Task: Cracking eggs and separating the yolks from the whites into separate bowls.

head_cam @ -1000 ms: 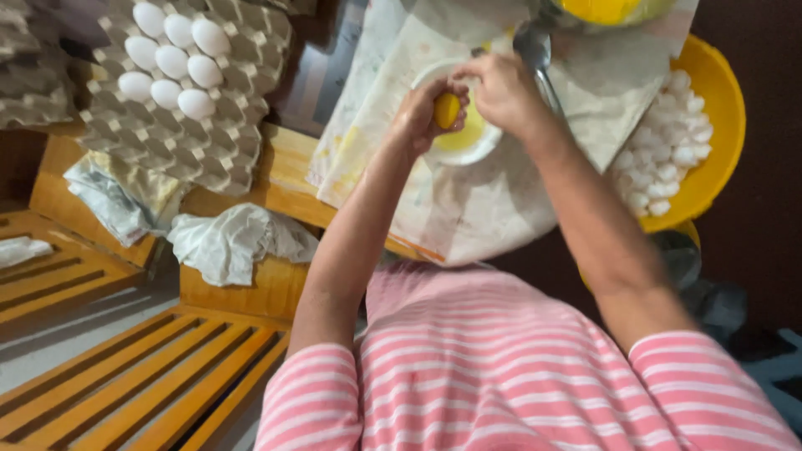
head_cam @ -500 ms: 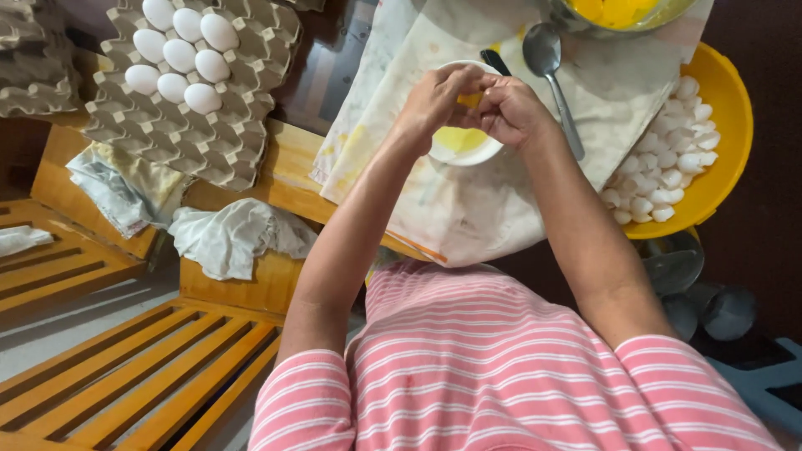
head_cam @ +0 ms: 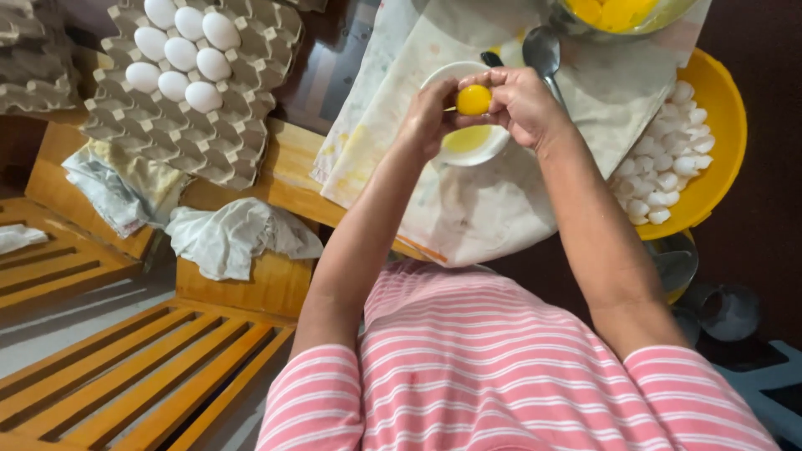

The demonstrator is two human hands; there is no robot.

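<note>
Two hands meet over a small white bowl [head_cam: 468, 134]: the left hand [head_cam: 430, 117] and the right hand [head_cam: 522, 104] each curl their fingers inward, pinching an egg yolk [head_cam: 474, 99] between them, seemingly cradled in bits of shell that the fingers mostly hide. The yolk hangs just above the bowl, which holds a pale yellowish pool. To do this well, I'd say the grip should be gentle and the yolk kept right over the bowl, so drips land inside and the yolk doesn't burst. The bowl sits on a stained cloth [head_cam: 468, 209] spread over the table. Beside the right hand lies a metal spoon [head_cam: 543, 54], and beyond it a larger bowl of yolks [head_cam: 614, 12] at the top edge. To the right, a yellow basin [head_cam: 710, 108] is heaped with empty white shells [head_cam: 668, 167]. To the left, a cardboard egg tray [head_cam: 192, 100] holds seven whole eggs [head_cam: 180, 54], with crumpled rags [head_cam: 230, 238] on a wooden bench [head_cam: 242, 284]. The spoon handle lies nearest the working hands.
</note>
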